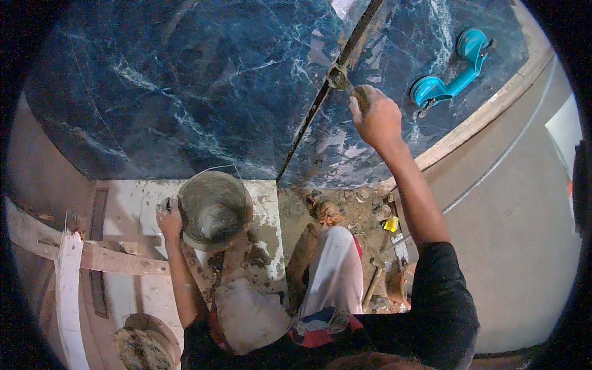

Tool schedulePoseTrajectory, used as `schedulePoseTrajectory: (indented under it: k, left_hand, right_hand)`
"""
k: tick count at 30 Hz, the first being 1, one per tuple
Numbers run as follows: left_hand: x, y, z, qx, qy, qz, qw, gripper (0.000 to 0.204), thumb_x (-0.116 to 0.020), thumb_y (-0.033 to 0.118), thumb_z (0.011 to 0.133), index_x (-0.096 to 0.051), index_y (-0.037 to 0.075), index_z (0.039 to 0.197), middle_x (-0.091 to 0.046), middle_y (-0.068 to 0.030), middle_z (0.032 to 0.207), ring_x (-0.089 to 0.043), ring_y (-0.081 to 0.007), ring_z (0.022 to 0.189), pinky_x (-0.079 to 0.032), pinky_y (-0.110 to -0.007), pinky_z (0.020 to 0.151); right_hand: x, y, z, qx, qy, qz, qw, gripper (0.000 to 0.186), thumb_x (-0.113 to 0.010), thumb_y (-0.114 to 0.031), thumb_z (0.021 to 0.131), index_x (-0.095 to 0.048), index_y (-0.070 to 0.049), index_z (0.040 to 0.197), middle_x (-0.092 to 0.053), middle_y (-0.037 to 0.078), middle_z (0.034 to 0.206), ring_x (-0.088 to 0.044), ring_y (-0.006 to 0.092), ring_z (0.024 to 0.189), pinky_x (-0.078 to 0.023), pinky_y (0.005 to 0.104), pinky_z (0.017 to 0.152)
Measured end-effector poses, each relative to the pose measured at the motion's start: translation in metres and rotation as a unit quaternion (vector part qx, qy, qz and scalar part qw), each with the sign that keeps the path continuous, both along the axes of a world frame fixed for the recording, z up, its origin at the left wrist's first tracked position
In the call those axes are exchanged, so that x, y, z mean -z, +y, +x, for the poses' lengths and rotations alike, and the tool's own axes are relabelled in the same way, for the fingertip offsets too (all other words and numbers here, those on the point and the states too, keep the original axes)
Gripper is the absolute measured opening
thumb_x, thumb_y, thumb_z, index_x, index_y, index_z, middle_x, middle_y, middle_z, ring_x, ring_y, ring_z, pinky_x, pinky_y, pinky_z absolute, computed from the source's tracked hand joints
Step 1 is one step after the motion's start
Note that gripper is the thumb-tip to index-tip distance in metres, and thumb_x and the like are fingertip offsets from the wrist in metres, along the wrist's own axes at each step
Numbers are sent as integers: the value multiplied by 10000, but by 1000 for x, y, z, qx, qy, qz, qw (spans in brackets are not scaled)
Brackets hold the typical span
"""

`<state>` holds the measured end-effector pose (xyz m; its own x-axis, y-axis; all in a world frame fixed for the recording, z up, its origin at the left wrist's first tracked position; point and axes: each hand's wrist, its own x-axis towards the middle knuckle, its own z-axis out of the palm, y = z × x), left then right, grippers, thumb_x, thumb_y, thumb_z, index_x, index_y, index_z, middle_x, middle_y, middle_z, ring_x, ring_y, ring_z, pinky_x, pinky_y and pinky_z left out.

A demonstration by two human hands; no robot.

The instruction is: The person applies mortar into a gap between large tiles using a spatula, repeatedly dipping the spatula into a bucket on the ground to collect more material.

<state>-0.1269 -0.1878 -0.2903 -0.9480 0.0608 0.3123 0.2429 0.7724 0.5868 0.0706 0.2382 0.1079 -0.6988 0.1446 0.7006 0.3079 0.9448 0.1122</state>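
Note:
My right hand (377, 117) is closed round the handle of a small trowel (344, 84). A lump of grey mortar covers the trowel's blade, which touches the dark gap (308, 120) between two blue marble slabs. The larger slab (197, 80) lies left of the gap, the other slab (401, 46) right of it. My left hand (169, 218) grips the left rim of a round bucket (248, 200) with wet grey paste inside. The bucket is tilted, its mouth facing up toward me, and a thin wire handle stands at its far side.
A turquoise double suction lifter (457, 83) sits on the right slab. Rubble, a hammer (372, 287) and a yellow scrap (391, 223) lie right of my knee. Wooden bars (69, 290) stand at the left, near a second, dirty round container (143, 346).

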Motion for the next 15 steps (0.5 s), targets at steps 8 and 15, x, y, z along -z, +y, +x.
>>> schedulePoseTrajectory:
  k: [8, 15]
  left_hand:
    - [-64, 37, 6, 36, 79, 29, 996, 444, -578, 412, 970, -655, 49, 1214, -634, -226, 1232, -530, -420, 1204, -391, -493, 1049]
    - [-162, 70, 5, 63, 105, 145, 982, 361, -679, 327, 917, -662, 20, 1106, -656, -201, 1143, -584, -394, 1090, -449, -480, 952]
  right_hand:
    - [-20, -8, -2, 110, -99, 47, 988, 206, -621, -285, 898, -605, -84, 939, -682, 188, 790, -676, 398, 707, -544, 508, 623]
    - [-36, -24, -7, 122, -107, 83, 983, 233, -623, -280, 888, -616, -46, 898, -678, 220, 754, -676, 425, 702, -548, 522, 616]
